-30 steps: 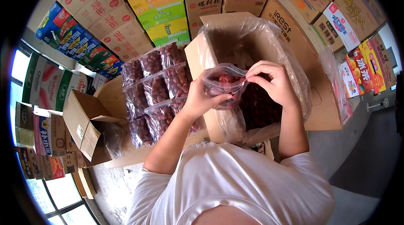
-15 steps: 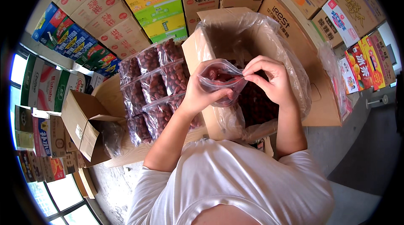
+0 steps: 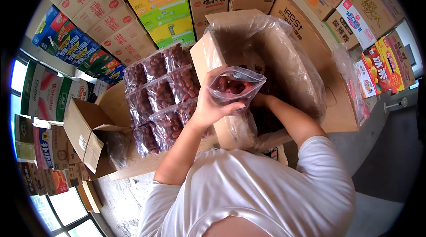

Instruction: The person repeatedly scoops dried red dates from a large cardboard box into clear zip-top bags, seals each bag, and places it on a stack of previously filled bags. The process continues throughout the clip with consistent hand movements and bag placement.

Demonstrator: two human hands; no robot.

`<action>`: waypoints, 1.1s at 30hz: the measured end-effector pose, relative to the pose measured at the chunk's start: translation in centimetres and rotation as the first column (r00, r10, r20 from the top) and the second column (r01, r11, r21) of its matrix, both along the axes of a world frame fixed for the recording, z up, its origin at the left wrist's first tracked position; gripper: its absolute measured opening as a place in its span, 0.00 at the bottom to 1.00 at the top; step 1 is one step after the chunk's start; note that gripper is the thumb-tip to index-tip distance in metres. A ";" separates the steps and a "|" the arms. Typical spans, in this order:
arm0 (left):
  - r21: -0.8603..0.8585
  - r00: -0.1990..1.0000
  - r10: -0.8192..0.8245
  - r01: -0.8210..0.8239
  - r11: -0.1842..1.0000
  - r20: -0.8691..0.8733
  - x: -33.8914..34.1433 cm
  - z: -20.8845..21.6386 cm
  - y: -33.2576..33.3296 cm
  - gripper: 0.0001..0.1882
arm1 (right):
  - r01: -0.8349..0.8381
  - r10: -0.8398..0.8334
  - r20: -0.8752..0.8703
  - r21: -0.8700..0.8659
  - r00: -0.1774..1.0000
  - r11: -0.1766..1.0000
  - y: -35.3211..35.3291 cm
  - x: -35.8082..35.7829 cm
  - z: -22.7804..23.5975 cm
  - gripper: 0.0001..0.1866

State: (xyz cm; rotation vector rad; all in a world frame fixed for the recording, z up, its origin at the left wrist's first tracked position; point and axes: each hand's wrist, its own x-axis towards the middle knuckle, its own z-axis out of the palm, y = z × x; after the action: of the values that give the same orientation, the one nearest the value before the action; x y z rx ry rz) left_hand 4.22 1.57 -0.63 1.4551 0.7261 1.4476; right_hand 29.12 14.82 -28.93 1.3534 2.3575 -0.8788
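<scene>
My left hand (image 3: 209,104) is closed around a clear zip bag (image 3: 242,100), thumb across its near side. The bag's mouth gapes upward, and several dried red dates (image 3: 231,90) show inside. My right hand (image 3: 262,99) reaches down into a large cardboard box (image 3: 205,57) just right of the bag; the bag and the shadow hide its fingers. A clear plastic liner (image 3: 306,70) covers the box's walls, and a dark heap of red dates (image 3: 266,119) lies at its bottom. Left of the box, filled date bags (image 3: 162,90) rest in rows on a wooden table (image 3: 144,164).
A smaller open carton (image 3: 84,121) holding crumpled clear plastic (image 3: 117,148) stands at the table's left end. Stacked cartons (image 3: 162,13) line the far side. A large flat carton (image 3: 337,99) and loose clear plastic (image 3: 348,77) are to the right.
My right hand has let go of the bag's rim and moved down into the lined box. My left hand still holds the bag, whose mouth now spreads wider.
</scene>
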 end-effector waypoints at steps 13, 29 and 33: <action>0.019 0.999 -0.023 0.024 1.000 -0.041 -0.1 0.9 -0.3 0.49 | -0.028 0.046 0.343 -0.057 0.938 0.998 -3.8 0.5 2.9 0.50; -0.007 1.000 -0.013 0.013 1.000 0.012 -0.2 0.4 -0.4 0.46 | 0.117 -0.060 0.432 -0.106 0.900 0.987 -3.2 1.1 0.8 0.51; 0.007 1.000 -0.001 0.001 1.000 -0.024 -0.3 0.4 -0.5 0.46 | 0.128 -0.053 0.450 -0.138 0.891 0.982 -3.5 1.5 1.0 0.48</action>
State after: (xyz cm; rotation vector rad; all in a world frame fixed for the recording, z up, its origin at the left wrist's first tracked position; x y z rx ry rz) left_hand 3.92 1.10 -0.24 1.4802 0.7360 1.4353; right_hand 30.65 11.35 -27.98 1.4266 1.8463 -0.6788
